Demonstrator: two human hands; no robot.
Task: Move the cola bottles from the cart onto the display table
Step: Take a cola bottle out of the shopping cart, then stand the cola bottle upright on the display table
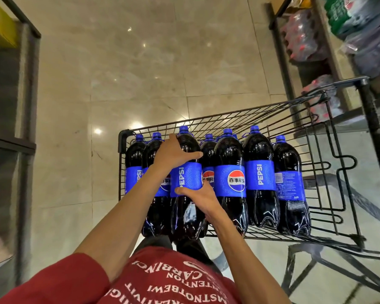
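Note:
Several large cola bottles with blue caps and blue labels stand upright in a black wire cart (329, 194). Both my hands are on one cola bottle (185, 178) near the cart's left front. My left hand (173, 154) wraps its dark shoulder above the label. My right hand (201, 199) grips it at the label's lower edge from the right side. Other bottles (259, 178) stand close beside it on both sides. The display table cannot be identified in this view.
A dark metal shelf unit (24, 106) with a yellow box stands at the left. Shelves with shrink-wrapped drink packs (303, 36) line the right side, close behind the cart. Shiny beige tiled floor (140, 62) spreads ahead.

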